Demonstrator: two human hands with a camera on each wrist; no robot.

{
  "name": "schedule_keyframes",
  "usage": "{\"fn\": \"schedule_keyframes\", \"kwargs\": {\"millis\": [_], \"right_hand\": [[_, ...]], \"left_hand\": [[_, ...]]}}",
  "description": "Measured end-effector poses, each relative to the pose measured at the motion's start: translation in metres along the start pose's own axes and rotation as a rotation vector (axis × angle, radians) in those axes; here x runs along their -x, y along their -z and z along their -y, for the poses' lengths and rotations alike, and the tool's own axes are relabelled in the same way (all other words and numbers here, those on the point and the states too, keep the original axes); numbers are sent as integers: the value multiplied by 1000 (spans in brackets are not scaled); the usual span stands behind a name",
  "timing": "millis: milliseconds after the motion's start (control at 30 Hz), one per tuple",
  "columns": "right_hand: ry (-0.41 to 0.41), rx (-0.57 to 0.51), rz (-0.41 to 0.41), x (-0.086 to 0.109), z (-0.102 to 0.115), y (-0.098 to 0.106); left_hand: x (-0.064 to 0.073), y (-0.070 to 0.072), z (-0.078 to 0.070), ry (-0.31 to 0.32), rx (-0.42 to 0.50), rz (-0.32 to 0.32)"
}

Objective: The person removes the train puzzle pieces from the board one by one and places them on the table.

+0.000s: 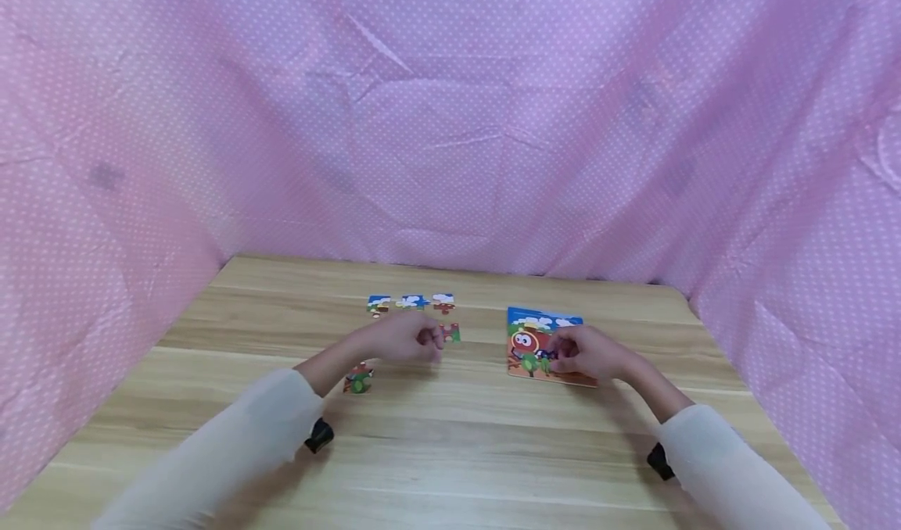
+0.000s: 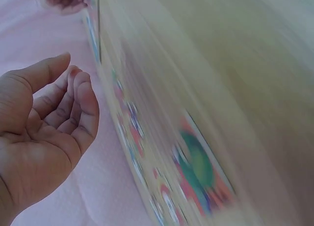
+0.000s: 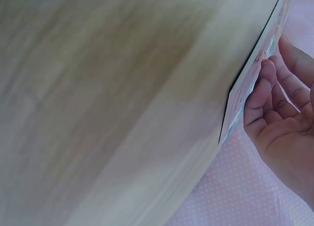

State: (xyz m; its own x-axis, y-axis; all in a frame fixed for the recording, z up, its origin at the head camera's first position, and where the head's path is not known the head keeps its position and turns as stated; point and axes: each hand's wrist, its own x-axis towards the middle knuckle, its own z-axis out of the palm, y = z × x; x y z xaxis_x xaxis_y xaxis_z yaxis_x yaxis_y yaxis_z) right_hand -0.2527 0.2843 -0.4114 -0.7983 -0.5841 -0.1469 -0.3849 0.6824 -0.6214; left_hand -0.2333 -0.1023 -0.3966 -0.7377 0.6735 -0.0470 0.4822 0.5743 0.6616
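My left hand point(image 1: 404, 337) hovers over the table beside a group of loose jigsaw pieces, fingers loosely bent. In the left wrist view the palm point(image 2: 44, 142) shows nothing held. A row of pieces, including a blue-and-white piece point(image 1: 411, 302), lies beyond it; a red-and-green piece point(image 1: 450, 332) is close to its fingertips. Nearer me lies a green-and-red piece point(image 1: 359, 379). My right hand point(image 1: 590, 352) rests its bent fingertips on a square jigsaw board point(image 1: 524, 362) with a red cartoon character. Thumb and fingers look apart, and no separate piece shows between them.
The wooden table point(image 1: 450, 444) runs back to a pink dotted cloth point(image 1: 457, 162) that hangs behind and on both sides. Black wrist devices, one at the left wrist point(image 1: 320, 435) and one at the right wrist point(image 1: 660, 462), hang under the sleeves.
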Motion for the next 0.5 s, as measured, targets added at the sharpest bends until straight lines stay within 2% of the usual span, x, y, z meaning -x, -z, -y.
{"fn": "schedule_keyframes", "kwargs": {"millis": [167,333,500], "right_hand": [[-7,11,-10,6,-5,6],[-25,6,-1,10,-10,10],[-49,-19,8,11,-12,10]], "left_hand": [[-28,-12,-15,-23,3,5],[-52,-22,-22,1,1,0],[-73,-30,-31,-1,46,-3]]}}
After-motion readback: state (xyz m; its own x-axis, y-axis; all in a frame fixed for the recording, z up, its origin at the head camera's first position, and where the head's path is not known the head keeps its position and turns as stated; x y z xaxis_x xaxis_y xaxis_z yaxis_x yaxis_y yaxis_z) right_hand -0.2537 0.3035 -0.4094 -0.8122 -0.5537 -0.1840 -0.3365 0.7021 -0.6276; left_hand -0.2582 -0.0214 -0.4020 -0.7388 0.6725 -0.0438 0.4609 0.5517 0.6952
